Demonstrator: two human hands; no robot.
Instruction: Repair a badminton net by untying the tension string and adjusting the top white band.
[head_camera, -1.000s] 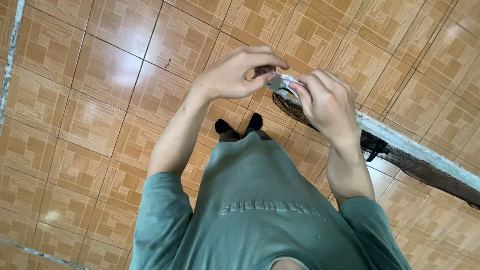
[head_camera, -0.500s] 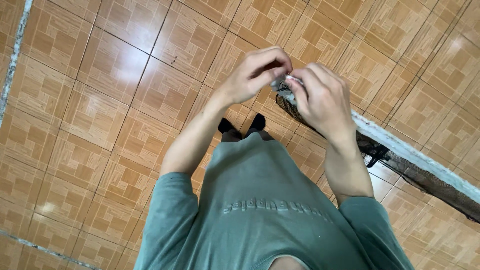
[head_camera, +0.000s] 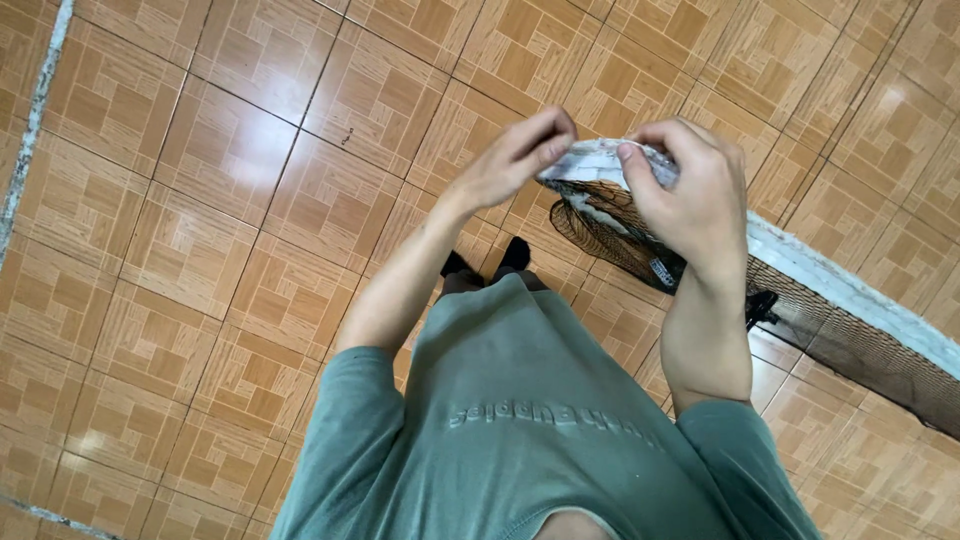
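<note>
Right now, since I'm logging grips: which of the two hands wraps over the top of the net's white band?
The right hand: it curls over the white band, while the left hand only pinches its end with fingertips.

A bunched piece of dark netting with a white band (head_camera: 598, 165) is held up in front of the body; its white edge is pinched between the fingertips of the left hand (head_camera: 515, 155) and gripped by the right hand (head_camera: 690, 195), while the dark mesh hangs below the right hand. A green shirt (head_camera: 530, 420) is seen beneath; a brown tiled floor (head_camera: 220, 200) lies below, and a long net with a white border (head_camera: 850, 300) is stretched across it at the right.
</note>
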